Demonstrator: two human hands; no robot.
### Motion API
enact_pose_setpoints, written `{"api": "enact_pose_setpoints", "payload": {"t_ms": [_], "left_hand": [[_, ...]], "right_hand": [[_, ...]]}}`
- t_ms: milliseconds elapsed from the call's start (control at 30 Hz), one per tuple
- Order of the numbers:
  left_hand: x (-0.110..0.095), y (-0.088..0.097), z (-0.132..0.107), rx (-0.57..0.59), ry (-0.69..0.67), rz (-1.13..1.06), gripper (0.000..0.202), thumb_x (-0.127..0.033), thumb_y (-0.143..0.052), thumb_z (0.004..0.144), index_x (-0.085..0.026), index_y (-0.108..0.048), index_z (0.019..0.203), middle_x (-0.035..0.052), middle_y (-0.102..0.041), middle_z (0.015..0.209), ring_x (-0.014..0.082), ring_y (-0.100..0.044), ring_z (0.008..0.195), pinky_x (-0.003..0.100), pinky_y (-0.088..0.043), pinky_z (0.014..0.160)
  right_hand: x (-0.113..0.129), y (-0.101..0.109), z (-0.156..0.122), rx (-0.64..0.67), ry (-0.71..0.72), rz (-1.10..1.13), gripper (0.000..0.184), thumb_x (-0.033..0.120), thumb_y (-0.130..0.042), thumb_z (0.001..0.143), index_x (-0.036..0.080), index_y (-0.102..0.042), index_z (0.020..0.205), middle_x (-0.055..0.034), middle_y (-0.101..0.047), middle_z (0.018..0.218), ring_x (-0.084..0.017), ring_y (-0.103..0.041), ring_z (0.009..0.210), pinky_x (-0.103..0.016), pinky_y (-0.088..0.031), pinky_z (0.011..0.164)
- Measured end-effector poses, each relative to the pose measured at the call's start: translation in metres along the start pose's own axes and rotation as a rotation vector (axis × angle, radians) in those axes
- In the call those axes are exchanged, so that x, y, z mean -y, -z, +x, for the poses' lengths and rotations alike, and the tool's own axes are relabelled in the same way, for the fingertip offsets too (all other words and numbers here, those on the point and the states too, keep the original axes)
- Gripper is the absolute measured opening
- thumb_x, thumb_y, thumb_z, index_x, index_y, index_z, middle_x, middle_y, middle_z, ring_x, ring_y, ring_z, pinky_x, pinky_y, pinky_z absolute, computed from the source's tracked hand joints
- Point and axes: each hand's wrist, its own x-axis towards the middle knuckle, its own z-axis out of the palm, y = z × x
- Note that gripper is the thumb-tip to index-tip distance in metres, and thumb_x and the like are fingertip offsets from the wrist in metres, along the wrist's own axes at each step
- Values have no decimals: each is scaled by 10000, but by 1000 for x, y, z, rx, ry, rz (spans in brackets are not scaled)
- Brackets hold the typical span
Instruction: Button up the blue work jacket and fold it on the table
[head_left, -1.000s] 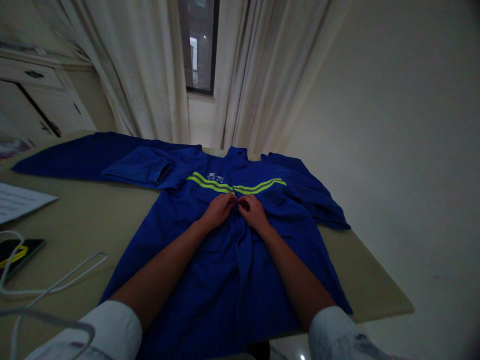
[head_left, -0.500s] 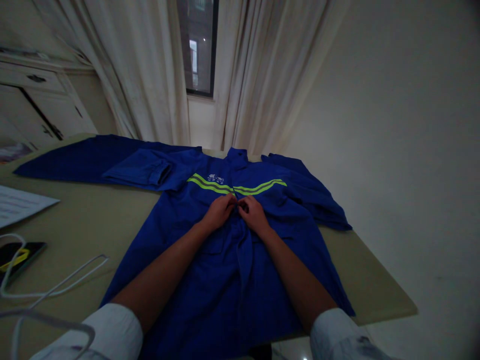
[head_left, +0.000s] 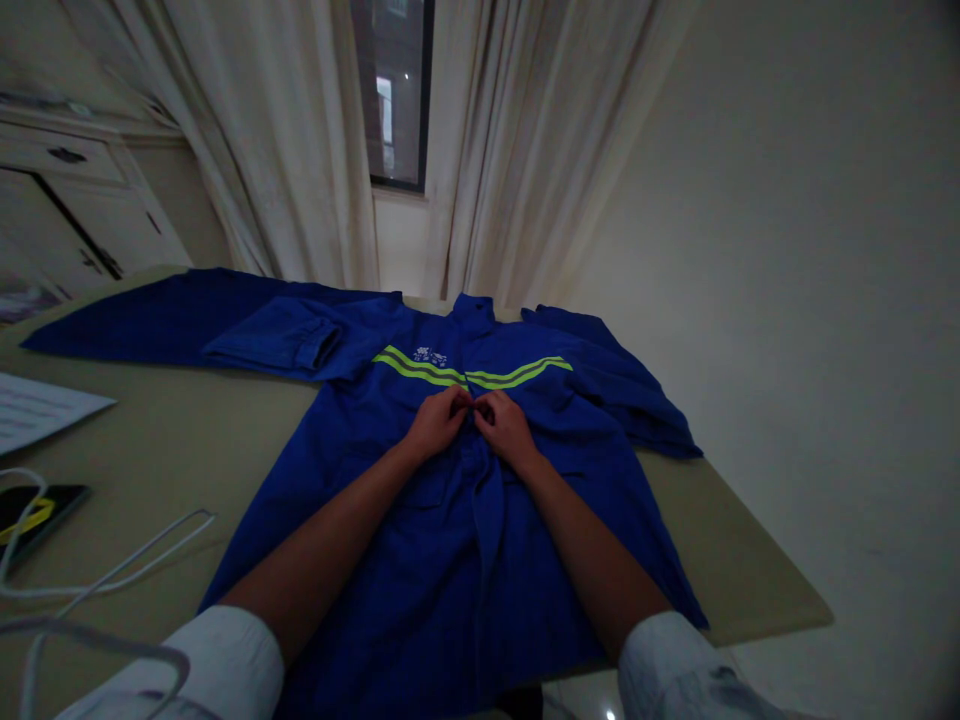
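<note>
Wall: pale plaster wall (head_left: 787, 300) taking up the whole 3 o'clock side, with pretty dim light over everything.
Curtains: long cream curtains (head_left: 270, 150) hanging at 11 and 1 o'clock.
Window: dark window (head_left: 394, 90) at 12 o'clock, showing between the curtains.
Cabinet: white cabinet (head_left: 75, 210) over at 10 o'clock, dark handle on its drawer.
Table: big beige-topped table (head_left: 750, 590) across the lower half of the view.
Garment: blue work jacket (head_left: 480, 580) laid out flat, front up, in the middle of the table, collar (head_left: 474, 312) toward 12 o'clock, hem hanging past the near edge.
Sleeves: one jacket sleeve (head_left: 187, 320) stretched out toward 9 o'clock with a folded cuff (head_left: 274, 338), the other bunched up around 2 o'clock.
Stripes: two yellow-green reflective stripes (head_left: 420, 368) running across the chest, white logo (head_left: 430, 356) just above.
Paper: white printed sheet (head_left: 37, 410) at 9 o'clock.
Phone: black phone (head_left: 37, 510) with a yellow mark, around 8 o'clock.
Cord: white cord (head_left: 112, 570) looping around 8 o'clock, just beside the phone.
Left hand: left hand (head_left: 442, 422) resting on the jacket front, just under the stripes.
Right hand: right hand (head_left: 506, 430) right next to it, mirroring it.
Fingers: left fingers (head_left: 459, 403) and right fingers (head_left: 486, 405) curled and pinching the center front edges, fingertips nearly meeting; whatever sits under them stays hidden, so no telling if a button's there.
</note>
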Motion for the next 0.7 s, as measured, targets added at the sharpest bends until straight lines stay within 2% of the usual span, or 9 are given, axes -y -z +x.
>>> {"api": "enact_pose_setpoints", "payload": {"t_ms": [133, 200, 300, 467, 700], "left_hand": [[-2, 0, 0, -22, 4, -27, 150, -141, -594, 865, -208, -658, 984, 36, -756, 916, 208, -718, 849, 315, -540, 790], [-1, -1, 2, -35, 22, -63, 102, -217, -641, 875, -204, -662, 974, 33, -750, 893, 205, -711, 824, 310, -540, 765], [5, -3, 5, -50, 79, -146, 148, -293, -716, 849, -193, -669, 948, 40, -753, 900, 202, -715, 828, 308, -546, 763], [17, -6, 13, -58, 157, -305, 138, -198, -729, 776, -174, -685, 905, 47, -758, 865, 193, -722, 820, 322, -563, 800], [18, -5, 18, -58, 229, -481, 206, -221, -797, 686, -163, -689, 852, 47, -759, 831, 186, -714, 781, 310, -571, 762]], "right_hand": [[3, 1, -1, 4, -3, -43, 68, 168, -637, 918, 216, -671, 953, -31, -643, 919, -187, -618, 817, -287, -482, 757], [5, 1, -3, -1, -6, -90, 61, 179, -624, 942, 220, -667, 958, -47, -654, 954, -201, -625, 848, -292, -484, 753], [9, 2, -6, -11, -7, -152, 71, 199, -604, 979, 231, -667, 981, -63, -664, 1012, -208, -633, 857, -293, -485, 734], [14, 4, -7, -19, 24, -171, 80, 214, -607, 999, 241, -680, 981, -59, -667, 1008, -207, -647, 850, -292, -499, 743], [14, 5, -6, -24, 82, -171, 151, 209, -589, 1005, 261, -721, 1059, -66, -670, 1087, -205, -663, 898, -287, -521, 775]]}}
